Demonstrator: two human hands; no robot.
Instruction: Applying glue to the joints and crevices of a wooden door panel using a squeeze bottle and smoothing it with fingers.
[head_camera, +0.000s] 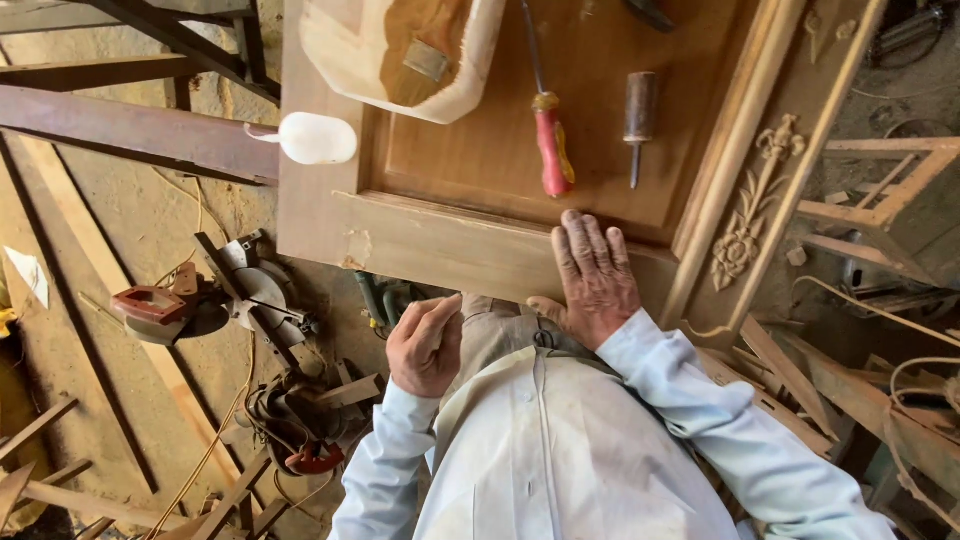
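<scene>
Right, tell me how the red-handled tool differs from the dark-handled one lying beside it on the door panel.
The red-handled tool has a bright red and yellow handle; the dark-handled tool has a brown, wood-like handle. The red-handled one is longer, its thin shaft running up out of view, while the dark-handled one is short with a small shaft. The red one's handle points toward the right hand; the dark one's shaft does. Both lie loose on the wooden door panel, untouched.

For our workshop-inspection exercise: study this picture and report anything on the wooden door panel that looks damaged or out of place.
The door panel has a pale chipped patch on its lower rail near the left corner, where the surface looks torn. The right hand rests flat on that rail, away from the chip.
</scene>
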